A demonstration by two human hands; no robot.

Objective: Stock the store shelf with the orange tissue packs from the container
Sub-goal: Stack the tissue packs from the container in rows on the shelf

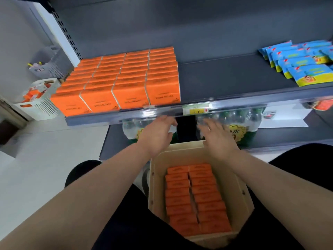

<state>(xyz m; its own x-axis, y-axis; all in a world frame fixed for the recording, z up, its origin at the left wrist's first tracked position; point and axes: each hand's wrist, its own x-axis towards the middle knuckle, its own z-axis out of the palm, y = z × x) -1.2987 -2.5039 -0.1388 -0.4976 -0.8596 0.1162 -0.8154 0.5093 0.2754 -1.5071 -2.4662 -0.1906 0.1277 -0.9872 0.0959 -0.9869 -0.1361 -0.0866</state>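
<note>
Our left hand (158,133) and right hand (219,137) hover empty, fingers loosely spread, below the shelf (225,78); orange tissue packs (195,197) line the beige container (157,179), more stand on the shelf's left

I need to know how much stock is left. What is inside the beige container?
The container holds orange tissue packs standing in two rows side by side. Only their tops show; any layer beneath them is covered, so the full count cannot be told.
</note>
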